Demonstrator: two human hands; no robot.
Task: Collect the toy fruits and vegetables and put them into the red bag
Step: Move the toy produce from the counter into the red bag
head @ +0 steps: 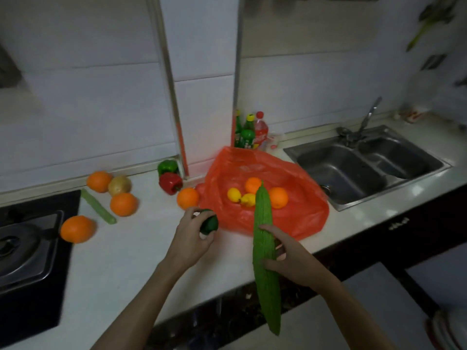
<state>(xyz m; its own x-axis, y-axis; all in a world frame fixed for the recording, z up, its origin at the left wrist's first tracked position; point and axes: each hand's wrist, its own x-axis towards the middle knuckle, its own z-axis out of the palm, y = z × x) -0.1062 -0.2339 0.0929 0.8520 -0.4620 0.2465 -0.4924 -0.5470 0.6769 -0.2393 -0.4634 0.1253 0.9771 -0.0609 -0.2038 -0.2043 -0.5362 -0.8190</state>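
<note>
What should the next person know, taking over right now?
Left hand grips a small dark green fruit; right hand grips the long green gourd, tip over the red bag.
Done: two oranges and two lemons in the bag.
Left to bag: four oranges, brown fruit, red pepper, green pepper, pale green stalk, plus both held items.

You're facing a white tiled wall (88,84); a boxed column sticks out mid-frame, with metal trim (168,79) on its edges. The white counter (141,261) runs left to right over dark cabinet fronts (429,223). Black gas stove (25,261) set in on your left. Steel double sink (348,173) on your right, tap (369,117) behind it. Bottles (249,133) stand in the corner by the column. Pale floor (394,311) lower right. Light's dim, edges blurred.
</note>
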